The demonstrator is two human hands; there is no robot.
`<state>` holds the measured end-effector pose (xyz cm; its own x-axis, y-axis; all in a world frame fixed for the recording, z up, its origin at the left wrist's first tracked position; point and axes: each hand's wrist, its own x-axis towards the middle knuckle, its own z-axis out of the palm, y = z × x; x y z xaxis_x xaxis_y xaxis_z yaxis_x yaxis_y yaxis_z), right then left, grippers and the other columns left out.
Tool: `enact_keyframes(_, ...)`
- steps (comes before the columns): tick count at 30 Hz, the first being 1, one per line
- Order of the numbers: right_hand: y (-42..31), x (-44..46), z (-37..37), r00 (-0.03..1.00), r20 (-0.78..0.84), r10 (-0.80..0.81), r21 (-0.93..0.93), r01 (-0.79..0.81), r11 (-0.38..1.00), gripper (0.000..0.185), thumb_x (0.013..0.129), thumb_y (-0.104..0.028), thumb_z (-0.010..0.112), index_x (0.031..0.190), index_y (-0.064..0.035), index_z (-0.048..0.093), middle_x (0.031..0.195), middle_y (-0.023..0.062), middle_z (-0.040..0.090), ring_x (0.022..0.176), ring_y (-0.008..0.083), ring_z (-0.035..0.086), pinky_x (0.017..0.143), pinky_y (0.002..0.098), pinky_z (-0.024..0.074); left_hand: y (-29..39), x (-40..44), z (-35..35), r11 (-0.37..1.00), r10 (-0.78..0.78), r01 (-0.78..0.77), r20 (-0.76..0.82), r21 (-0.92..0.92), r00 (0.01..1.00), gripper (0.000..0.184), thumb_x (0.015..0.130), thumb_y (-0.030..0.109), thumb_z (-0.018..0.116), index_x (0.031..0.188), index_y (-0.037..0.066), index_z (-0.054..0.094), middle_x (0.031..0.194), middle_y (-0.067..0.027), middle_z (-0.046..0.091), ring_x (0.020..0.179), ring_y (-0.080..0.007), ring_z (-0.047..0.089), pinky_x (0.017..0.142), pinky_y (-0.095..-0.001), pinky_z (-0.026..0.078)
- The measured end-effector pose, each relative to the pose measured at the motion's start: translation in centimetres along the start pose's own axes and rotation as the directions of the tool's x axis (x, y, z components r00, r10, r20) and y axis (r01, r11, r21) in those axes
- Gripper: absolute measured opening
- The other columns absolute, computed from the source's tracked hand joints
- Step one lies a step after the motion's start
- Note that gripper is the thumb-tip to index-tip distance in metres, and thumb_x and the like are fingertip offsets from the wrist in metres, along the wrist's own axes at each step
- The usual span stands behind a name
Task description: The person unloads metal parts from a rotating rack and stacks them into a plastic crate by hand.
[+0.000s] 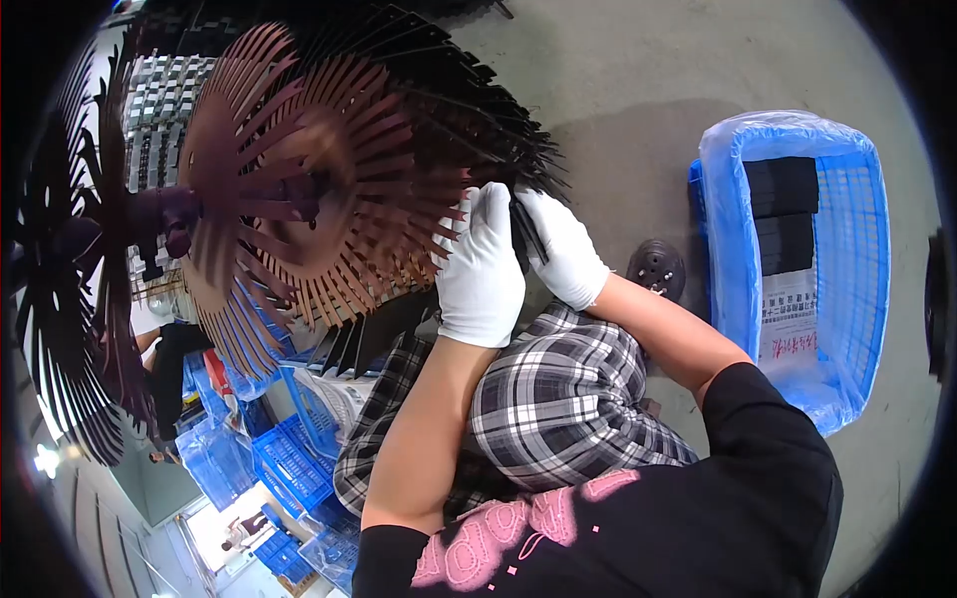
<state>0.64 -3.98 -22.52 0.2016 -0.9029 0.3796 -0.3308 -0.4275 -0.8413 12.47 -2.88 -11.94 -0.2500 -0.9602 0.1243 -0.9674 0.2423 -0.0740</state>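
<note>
Grasping dark flat pieces, the right gloved hand sits beside the left gloved hand, whose grip I cannot tell, near the fanned rack; rightward, a blue crate's plastic liner likely shields black pieces.

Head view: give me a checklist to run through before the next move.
1. White-gloved left hand and white-gloved right hand in view: ok.
2. Thin black flat strip in the right hand: ok.
3. Left hand's grip on the strip: cannot tell.
4. Left hand clear of the brown fan-shaped slats: cannot tell; they nearly meet in view.
5. Film-lined blue plastic crate has room: ok; printed paper shows beside rectangular black pieces.
</note>
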Motion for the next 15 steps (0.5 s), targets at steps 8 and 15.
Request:
enact_keyframes(8,0.7,-0.7,0.4,0.999,0.007,0.054,0.035,-0.054,0.998,0.058,0.082,-0.006,0.064,0.137,0.0028,0.048,0.131,0.0223,0.059,0.115,0.0373,0.061,0.098,0.0404,0.0493,1.1,0.3,-0.6,0.994,-0.105,0.106,0.145,0.004,0.984,0.057,0.088,0.002,0.051,0.144,0.006,0.040,0.143,-0.0206,0.053,0.123,-0.0361,0.060,0.086,-0.0409,0.056)
enact_keyframes(15,2.7,-2.2,0.5,0.998,-0.034,-0.044,0.132,0.048,0.990,0.065,0.077,-0.002,0.066,0.139,0.0037,0.046,0.135,0.0235,0.056,0.124,0.0386,0.056,0.105,0.0440,0.0449,0.7,-0.3,-1.0,0.912,-0.227,0.255,0.122,-0.322,0.966,0.049,0.089,-0.004,0.051,0.138,0.000,0.047,0.131,-0.0179,0.062,0.121,-0.0310,0.061,0.098,-0.0374,0.050)
